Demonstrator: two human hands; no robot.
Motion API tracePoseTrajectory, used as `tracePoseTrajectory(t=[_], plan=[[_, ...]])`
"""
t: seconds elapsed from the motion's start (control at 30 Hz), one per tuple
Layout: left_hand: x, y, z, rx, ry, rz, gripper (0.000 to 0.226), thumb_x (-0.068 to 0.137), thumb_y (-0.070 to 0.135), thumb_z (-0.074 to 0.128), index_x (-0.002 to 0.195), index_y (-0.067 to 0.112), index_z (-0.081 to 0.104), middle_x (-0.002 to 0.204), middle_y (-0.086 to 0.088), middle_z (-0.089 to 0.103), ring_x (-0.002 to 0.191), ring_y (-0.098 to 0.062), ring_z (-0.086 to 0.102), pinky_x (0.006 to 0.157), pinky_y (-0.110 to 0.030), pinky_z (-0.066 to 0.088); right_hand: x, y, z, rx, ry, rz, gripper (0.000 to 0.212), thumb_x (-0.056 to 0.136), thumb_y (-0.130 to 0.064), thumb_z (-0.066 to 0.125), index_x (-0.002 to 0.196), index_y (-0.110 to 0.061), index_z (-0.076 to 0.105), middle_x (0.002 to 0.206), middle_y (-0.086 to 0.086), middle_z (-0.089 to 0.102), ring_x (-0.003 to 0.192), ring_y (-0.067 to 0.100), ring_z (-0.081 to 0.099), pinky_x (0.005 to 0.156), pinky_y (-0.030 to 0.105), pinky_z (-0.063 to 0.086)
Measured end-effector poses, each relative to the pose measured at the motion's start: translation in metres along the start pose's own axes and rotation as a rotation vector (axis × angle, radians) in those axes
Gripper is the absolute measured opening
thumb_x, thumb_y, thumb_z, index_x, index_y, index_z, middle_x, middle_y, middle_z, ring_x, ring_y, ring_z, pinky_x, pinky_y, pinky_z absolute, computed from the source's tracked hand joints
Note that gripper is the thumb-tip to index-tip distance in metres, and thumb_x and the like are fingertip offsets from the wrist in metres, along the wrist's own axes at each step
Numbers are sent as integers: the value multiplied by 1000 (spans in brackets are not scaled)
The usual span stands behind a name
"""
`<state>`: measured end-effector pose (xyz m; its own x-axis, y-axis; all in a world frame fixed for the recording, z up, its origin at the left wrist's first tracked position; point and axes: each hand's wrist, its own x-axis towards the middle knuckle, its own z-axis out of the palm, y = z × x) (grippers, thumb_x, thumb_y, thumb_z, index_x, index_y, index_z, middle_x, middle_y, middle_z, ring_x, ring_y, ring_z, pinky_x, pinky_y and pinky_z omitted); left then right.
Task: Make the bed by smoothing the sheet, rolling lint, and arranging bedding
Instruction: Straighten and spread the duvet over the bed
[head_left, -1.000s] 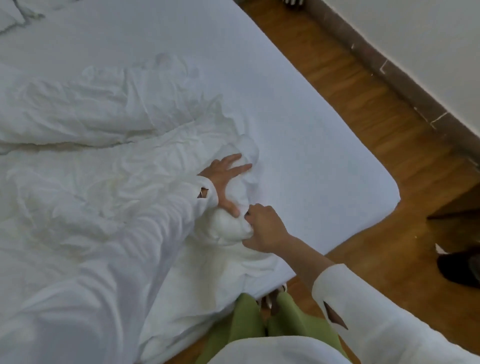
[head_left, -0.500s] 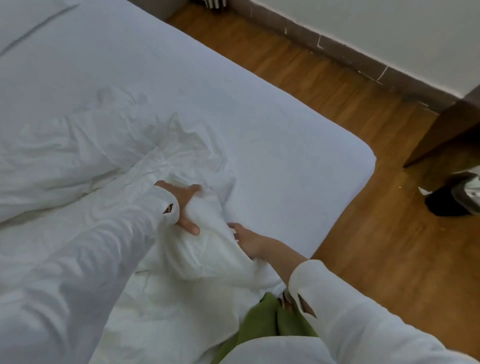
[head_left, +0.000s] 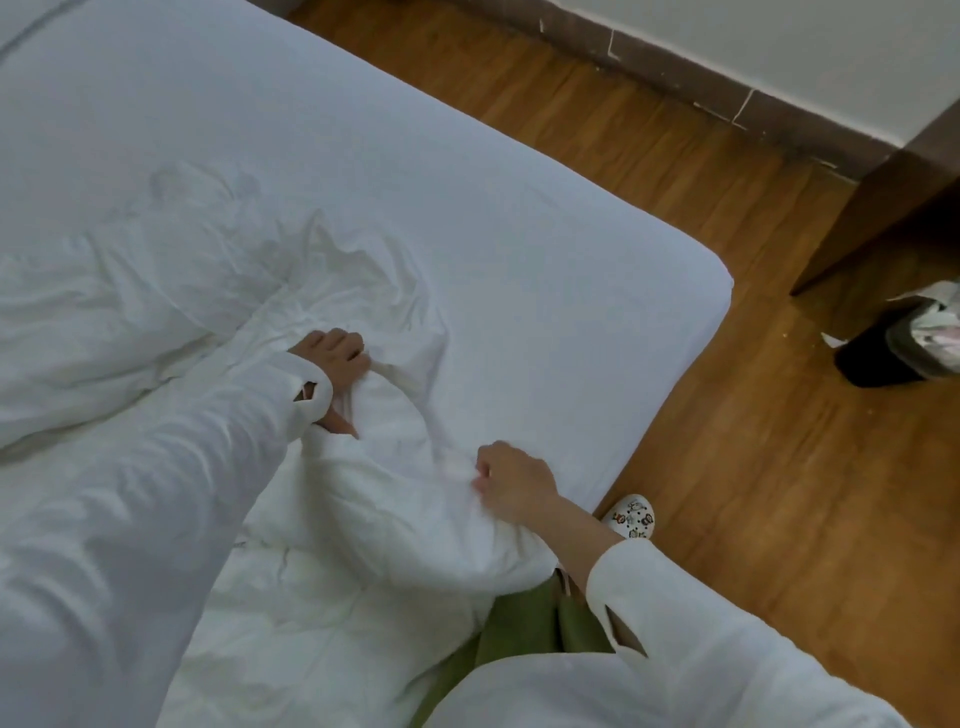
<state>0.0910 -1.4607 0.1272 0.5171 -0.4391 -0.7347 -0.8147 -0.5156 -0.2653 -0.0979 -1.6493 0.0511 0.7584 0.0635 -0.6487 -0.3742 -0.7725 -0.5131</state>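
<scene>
A crumpled white duvet (head_left: 156, 322) lies bunched over the left and near part of the bed. The smooth white fitted sheet (head_left: 467, 197) covers the mattress up to its rounded corner on the right. My left hand (head_left: 335, 361) is closed on a fold of the duvet near the bed's middle. My right hand (head_left: 511, 480) pinches the duvet's edge close to the near side of the mattress. Both arms wear white sleeves.
Wooden floor (head_left: 753, 493) runs along the bed's right side. A dark bin (head_left: 904, 343) with a plastic liner stands at the right edge beside a dark wooden furniture piece (head_left: 893, 192). My patterned white shoe (head_left: 634, 517) shows by the bed's near edge. A brown skirting board (head_left: 701, 88) lines the wall.
Both hands have shifted along the duvet's edge and closed on it again. The right hand came out from under the fabric and now grips on top. The view has turned right.
</scene>
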Motion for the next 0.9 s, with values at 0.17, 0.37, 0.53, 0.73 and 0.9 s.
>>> tracePoseTrajectory(t=[0.17,0.37,0.53,0.73,0.9], plan=[[8,0,-9,88,149,28,58,83,65,48,132,35,46,144,13,34,142,-14,16,110,-37,-13,-9,35,-46,532,466,206,13,94,-1,42,96,-14,43,100,-5,51,93,11,54,80,26,45],[63,29,-69,-458,596,-216,34,81,50,64,81,16,63,80,-6,67,97,-25,62,109,-31,13,-16,88,-100,511,833,277,11,97,-10,52,87,-11,47,103,0,45,79,4,48,71,15,41],[110,60,-95,-407,519,-28,38,79,46,70,93,11,64,91,-8,68,101,-23,60,104,-28,20,5,125,-119,205,551,301,67,88,-40,64,142,-15,31,148,2,31,132,22,37,106,37,37],[149,41,-88,-594,222,-64,36,79,47,66,94,19,50,90,-4,58,94,-27,59,73,-31,38,93,120,-148,-220,349,-18,105,79,-61,65,154,-21,2,162,-3,-8,149,22,-9,120,45,5],[162,-14,-78,-248,-197,-135,93,69,61,71,142,26,26,145,6,40,142,-13,24,118,-32,8,134,130,-144,-374,274,12,70,84,-59,56,140,-23,33,137,2,48,129,25,40,110,44,23]])
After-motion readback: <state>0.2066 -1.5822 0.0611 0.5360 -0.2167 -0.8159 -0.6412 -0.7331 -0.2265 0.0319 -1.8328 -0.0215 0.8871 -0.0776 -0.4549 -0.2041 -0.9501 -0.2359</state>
